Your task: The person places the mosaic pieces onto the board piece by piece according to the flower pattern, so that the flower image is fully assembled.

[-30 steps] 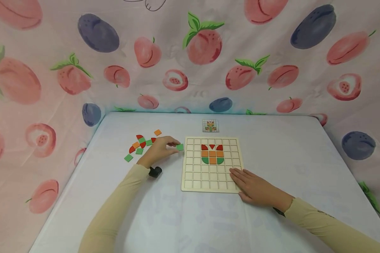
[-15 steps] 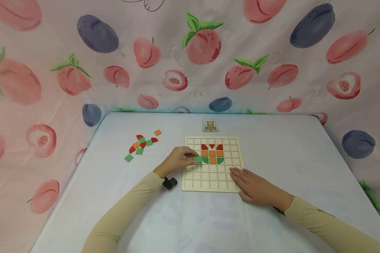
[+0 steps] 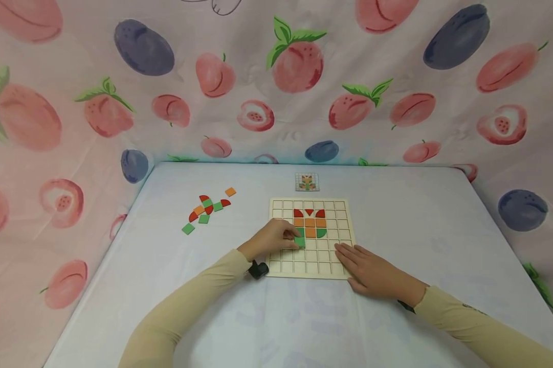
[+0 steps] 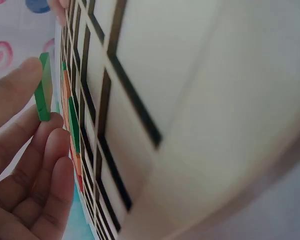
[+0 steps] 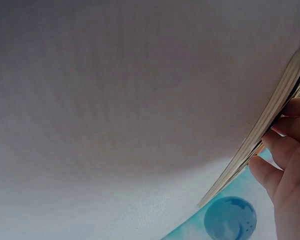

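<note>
White-covered table [image 3: 419, 220]: our left hand [image 3: 272, 238] pinches a green square tile [image 4: 44, 95] just above the pale wooden grid board [image 3: 311, 267] (right hand [image 3: 368, 272] resting on its edge); tilted release might misseat it.

Board [image 3: 312, 256] from above — wrist views close

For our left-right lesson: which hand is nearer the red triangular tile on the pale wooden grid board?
The left hand, to the near left of the triangular tile; the right hand is farther, at the right edge of the board.
</note>
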A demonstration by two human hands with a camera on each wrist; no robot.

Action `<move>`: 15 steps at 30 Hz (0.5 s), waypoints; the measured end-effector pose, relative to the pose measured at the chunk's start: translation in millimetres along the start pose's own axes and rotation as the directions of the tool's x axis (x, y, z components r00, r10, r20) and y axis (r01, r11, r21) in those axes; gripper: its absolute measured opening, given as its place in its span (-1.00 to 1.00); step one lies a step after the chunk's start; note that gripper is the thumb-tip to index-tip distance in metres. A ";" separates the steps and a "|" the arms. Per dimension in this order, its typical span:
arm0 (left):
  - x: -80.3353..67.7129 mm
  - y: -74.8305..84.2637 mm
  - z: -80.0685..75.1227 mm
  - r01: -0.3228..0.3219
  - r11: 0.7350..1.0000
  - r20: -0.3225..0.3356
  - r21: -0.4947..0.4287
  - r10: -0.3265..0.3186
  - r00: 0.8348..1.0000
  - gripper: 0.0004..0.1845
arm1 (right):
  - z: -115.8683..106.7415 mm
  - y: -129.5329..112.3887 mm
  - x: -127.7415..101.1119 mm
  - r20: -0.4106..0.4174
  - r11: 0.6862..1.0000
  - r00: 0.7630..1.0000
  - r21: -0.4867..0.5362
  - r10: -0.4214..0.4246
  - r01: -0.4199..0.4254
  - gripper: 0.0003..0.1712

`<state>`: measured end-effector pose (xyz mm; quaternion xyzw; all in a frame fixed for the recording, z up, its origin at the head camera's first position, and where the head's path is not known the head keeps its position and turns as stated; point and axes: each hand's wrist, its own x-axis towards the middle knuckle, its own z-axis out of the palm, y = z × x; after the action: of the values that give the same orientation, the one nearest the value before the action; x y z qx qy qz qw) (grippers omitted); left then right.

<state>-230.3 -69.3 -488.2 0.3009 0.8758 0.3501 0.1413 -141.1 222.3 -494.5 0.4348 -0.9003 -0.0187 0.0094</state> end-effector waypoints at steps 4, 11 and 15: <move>3.4 5.9 -1.2 -0.012 1.000 0.030 0.028 0.011 0.999 -0.71 | -0.2 0.3 -0.1 0.003 1.000 1.000 0.011 0.002 -0.002 -0.31; 15.2 13.9 -0.5 -0.053 0.994 0.063 0.100 0.047 0.997 -0.74 | 1.8 1.6 -0.3 0.024 1.000 1.000 0.022 0.012 -0.012 -0.30; 20.2 15.5 2.8 -0.050 0.990 0.095 0.131 0.038 0.995 -0.77 | 1.2 1.3 0.2 0.028 1.000 1.000 0.025 0.014 -0.014 -0.30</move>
<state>-238.1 -46.3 -480.2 0.3448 0.8829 0.2795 0.1532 -142.3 223.0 -495.7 0.4282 -0.9035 -0.0132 -0.0085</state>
